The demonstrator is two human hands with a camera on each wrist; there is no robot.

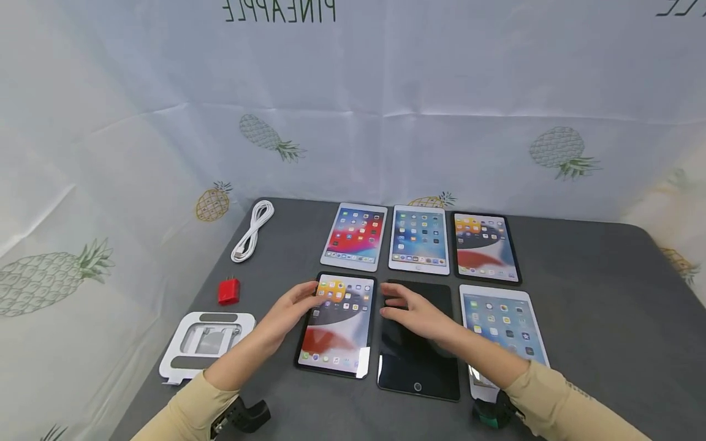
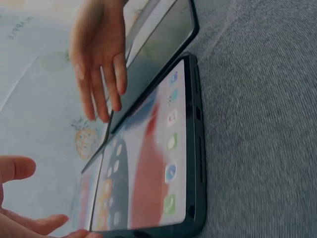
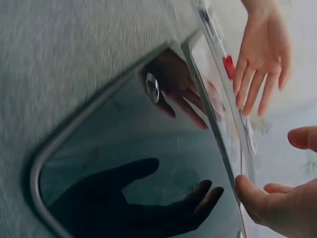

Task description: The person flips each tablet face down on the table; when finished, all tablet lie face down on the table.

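Observation:
A black-framed tablet (image 1: 342, 324) with a lit home screen lies face up in the front row. My left hand (image 1: 289, 312) is at its upper left edge, fingers loosely extended; whether they touch it I cannot tell. To its right lies a tablet with a dark screen (image 1: 416, 370) and a round home button. Above that screen is my right hand (image 1: 419, 313), its fingers loosely bent and pointing left, holding nothing. The right wrist view shows this hand (image 3: 282, 203) mirrored in the dark glass. A white tablet (image 1: 504, 324) is partly hidden under my right forearm.
Along the back lie two white tablets (image 1: 355, 236) (image 1: 419, 239) and a black-framed one (image 1: 486, 248). On the left are a coiled white cable (image 1: 252, 229), a red charger plug (image 1: 228, 291) and a white-and-grey folding stand (image 1: 201, 361). A pineapple-print cloth (image 1: 386, 79) hangs behind the grey table (image 1: 595, 294).

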